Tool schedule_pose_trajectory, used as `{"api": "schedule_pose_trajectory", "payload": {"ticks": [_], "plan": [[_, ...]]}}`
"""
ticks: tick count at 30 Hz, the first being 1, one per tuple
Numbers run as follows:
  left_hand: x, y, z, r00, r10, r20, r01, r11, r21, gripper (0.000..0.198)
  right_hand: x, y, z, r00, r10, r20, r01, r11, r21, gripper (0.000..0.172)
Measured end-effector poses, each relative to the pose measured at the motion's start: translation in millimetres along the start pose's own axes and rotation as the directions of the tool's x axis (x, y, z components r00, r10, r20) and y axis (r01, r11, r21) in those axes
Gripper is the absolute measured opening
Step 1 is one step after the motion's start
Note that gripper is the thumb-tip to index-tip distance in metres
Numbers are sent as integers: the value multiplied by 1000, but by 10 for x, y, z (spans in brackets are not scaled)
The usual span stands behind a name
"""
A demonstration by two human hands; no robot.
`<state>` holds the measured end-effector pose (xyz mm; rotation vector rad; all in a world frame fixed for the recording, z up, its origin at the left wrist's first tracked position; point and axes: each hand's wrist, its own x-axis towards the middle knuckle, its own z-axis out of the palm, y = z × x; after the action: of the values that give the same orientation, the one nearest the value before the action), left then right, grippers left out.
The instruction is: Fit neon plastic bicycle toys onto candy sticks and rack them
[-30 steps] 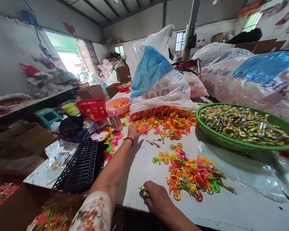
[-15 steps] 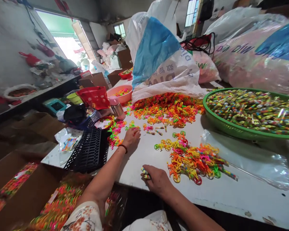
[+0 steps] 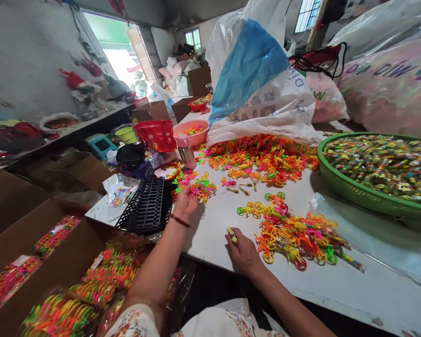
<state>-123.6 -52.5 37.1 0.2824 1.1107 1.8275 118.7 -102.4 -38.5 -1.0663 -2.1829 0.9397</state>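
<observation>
My left hand (image 3: pixel 185 202) is closed around a small clump of neon plastic toy bicycles (image 3: pixel 202 189) and rests on the white table (image 3: pixel 217 229), next to a black plastic grid tray (image 3: pixel 148 211). My right hand (image 3: pixel 243 252) lies near the table's front edge, fingers curled on a few wrapped candy sticks (image 3: pixel 232 235). Just to the right of it lies a pile of assembled bicycles with candy (image 3: pixel 294 236). A big heap of loose bicycles (image 3: pixel 259 159) spills from a white and blue sack (image 3: pixel 259 89) farther back.
A green basket of wrapped candies (image 3: pixel 375 164) stands at the right over clear plastic bags (image 3: pixel 372 238). A pink-lidded bottle (image 3: pixel 186 152), red bag (image 3: pixel 156 135) and pink bowl (image 3: pixel 192 131) crowd the left. Cardboard boxes of packed toys (image 3: pixel 56 281) sit below left.
My left hand has pulled back from the big heap toward me, dragging a clump of bicycles with it. My right hand stays near the front edge. The camera has tilted down.
</observation>
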Motion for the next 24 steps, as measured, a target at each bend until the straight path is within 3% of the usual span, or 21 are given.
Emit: {"api": "schedule_pose_trajectory", "payload": {"ticks": [2, 5, 11, 15, 18, 24], "plan": [[-181, -14, 36, 993, -113, 20, 115, 987, -111, 9, 7, -13, -20, 1000, -24, 0, 24, 999, 47, 35], [-477, -112, 75, 993, -107, 47, 111, 989, -100, 4, 16, -50, -68, 1000, -20, 14, 17, 988, 152, 40], [-976, -453, 74, 989, -82, 126, 45, 961, 272, 38, -25, -116, -227, 986, 165, 41, -168, 923, 347, 39], [-1147, -616, 116, 966, -201, 161, 153, 951, 268, 43, -82, -141, -381, 986, 164, 15, -151, 866, 477, 40], [-1217, -677, 181, 952, -252, 172, 205, 946, 250, 43, -114, -168, -503, 983, 180, -27, -145, 864, 481, 42], [-1335, -776, 296, 964, -211, 160, 157, 942, 298, 45, -175, -203, -630, 983, 118, -138, -64, 937, 343, 31]]}}
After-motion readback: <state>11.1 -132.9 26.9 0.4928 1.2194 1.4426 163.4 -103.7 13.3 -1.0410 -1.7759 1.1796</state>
